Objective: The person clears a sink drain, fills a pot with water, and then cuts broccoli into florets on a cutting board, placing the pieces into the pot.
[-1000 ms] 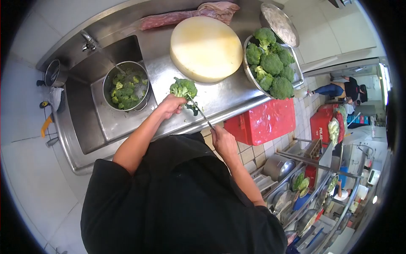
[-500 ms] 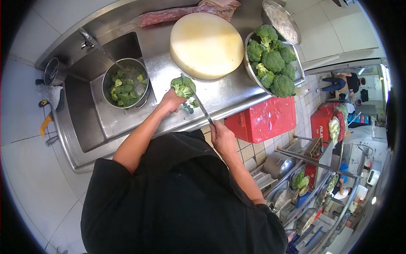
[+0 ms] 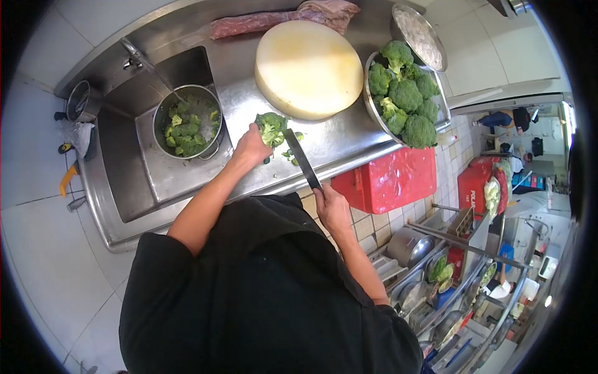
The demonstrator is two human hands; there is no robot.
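Observation:
My left hand (image 3: 250, 148) is closed around a head of broccoli (image 3: 271, 129) above the steel counter (image 3: 243, 100). In my right hand (image 3: 332, 206) is a knife (image 3: 301, 158), its blade angled up toward the broccoli with the tip at its right side. Small cut bits of broccoli (image 3: 291, 156) lie on the steel by the blade. Left of my hands, a pot (image 3: 219, 134) of water and broccoli florets (image 3: 185, 134) stands in the sink, under running water from the faucet (image 3: 132, 55).
Behind the broccoli sits a thick round cutting board (image 3: 308, 68), with raw meat (image 3: 255, 25) beyond it. A bowl (image 3: 369, 103) of broccoli heads is at right, beside a bowl of pale food (image 3: 418, 37). A red cooler (image 3: 398, 177) stands below the counter edge. Another person (image 3: 498, 119) is far right.
The knife blade has shifted away from the broccoli's top and now shows its flat side. More cut bits lie on the counter. My left hand still grips the head.

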